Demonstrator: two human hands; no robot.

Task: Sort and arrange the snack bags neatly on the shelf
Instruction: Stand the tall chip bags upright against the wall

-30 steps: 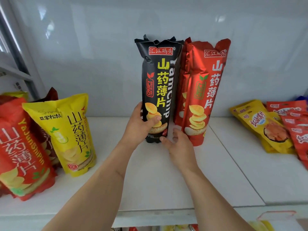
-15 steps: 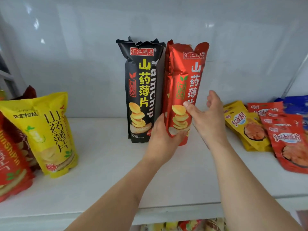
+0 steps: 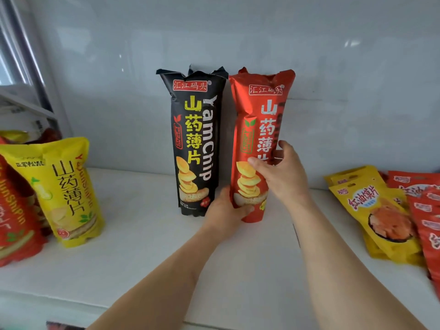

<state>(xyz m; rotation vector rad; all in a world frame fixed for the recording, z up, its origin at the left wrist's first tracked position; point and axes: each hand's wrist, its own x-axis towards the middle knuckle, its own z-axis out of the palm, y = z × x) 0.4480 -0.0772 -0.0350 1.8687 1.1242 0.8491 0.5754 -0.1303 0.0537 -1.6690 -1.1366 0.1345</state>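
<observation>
The tall red bag (image 3: pixel 258 144) at frame centre is gripped from both sides — its base is cupped by the left hand (image 3: pixel 226 210), its middle clasped by the right hand (image 3: pixel 282 173). It is held upright on the white shelf (image 3: pixel 142 258), just beside the tall black bag (image 3: pixel 196 141) — glossy, with crimped tops.

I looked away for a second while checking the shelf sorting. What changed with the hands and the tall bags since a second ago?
The left hand let go of the black bag and now grips the base of the red bag. The right hand rose from the shelf and took hold of the red bag's right side. The black bag stayed upright; the side piles stayed put.
</observation>
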